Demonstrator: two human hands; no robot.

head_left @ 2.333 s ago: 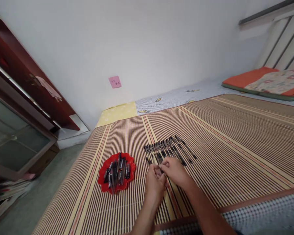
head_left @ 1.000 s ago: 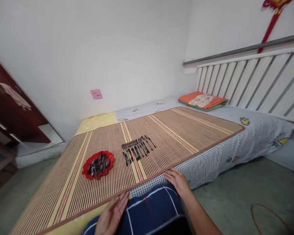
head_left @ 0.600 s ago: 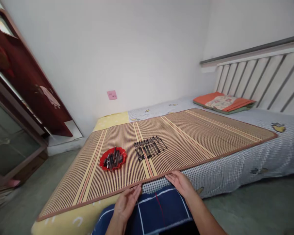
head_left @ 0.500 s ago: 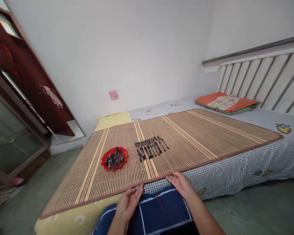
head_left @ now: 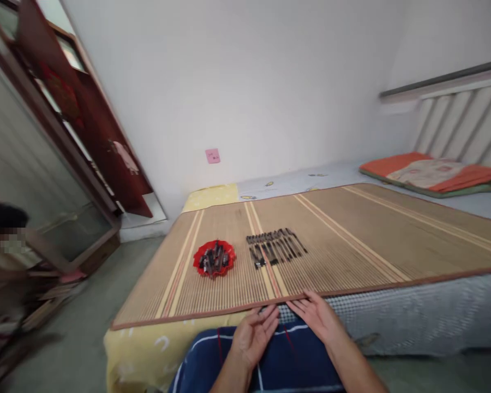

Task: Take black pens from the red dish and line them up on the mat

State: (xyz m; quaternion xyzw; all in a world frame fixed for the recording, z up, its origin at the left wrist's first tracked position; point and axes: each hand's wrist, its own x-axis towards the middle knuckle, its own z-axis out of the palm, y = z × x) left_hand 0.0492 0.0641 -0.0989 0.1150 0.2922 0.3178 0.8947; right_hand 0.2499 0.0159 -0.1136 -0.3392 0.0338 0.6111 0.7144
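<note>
My left hand (head_left: 254, 334) rests palm up at the front edge of the striped bamboo mat (head_left: 352, 240), fingers loosely spread and holding nothing. Close by on the right, my right hand (head_left: 316, 315) is also open, its fingertips at the mat's brown border. Beyond them, several slim dark pen-like pieces (head_left: 276, 248) lie side by side on the mat, roughly in two rows. To their left stands a red scalloped dish (head_left: 231, 263), heaped with more dark slender pieces (head_left: 215, 258). Their exact kind is too small to make out.
The mat covers a bed with a yellow and checked sheet (head_left: 147, 349). A folded orange quilt (head_left: 429, 172) lies at the far right by the slatted headboard (head_left: 466, 123). Another person (head_left: 4, 273) is low at the left edge, near a glass-panelled door (head_left: 65, 202).
The view has swung left, so the bed appears further right and a person has come into view at the left. My hands are slightly closer together, still open at the mat's edge.
</note>
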